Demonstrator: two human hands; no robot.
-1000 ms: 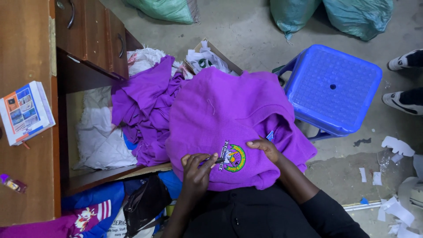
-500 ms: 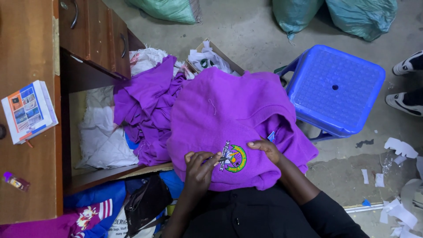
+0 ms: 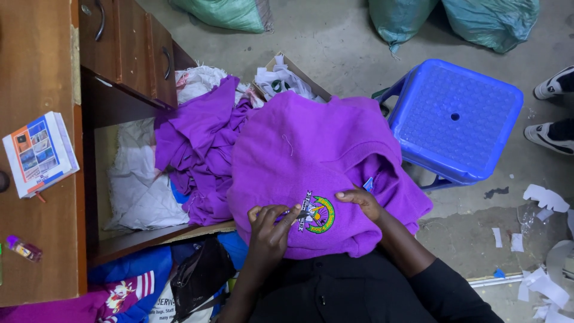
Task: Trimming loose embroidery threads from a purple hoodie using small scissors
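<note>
A purple sweater lies spread over my lap, with a round embroidered badge in green and yellow facing up. My left hand pinches a small thin tool whose tip touches the left edge of the badge. My right hand presses flat on the fabric just right of the badge, holding the cloth down. More purple garments are heaped to the left of the sweater.
A wooden desk with an open compartment stands on the left, with a booklet and a small bottle on top. A blue plastic stool is to the right. Another person's shoes and paper scraps are far right.
My hands stay on the badge; the left hand's fingers have shifted slightly with the tool. The view has barely moved.
</note>
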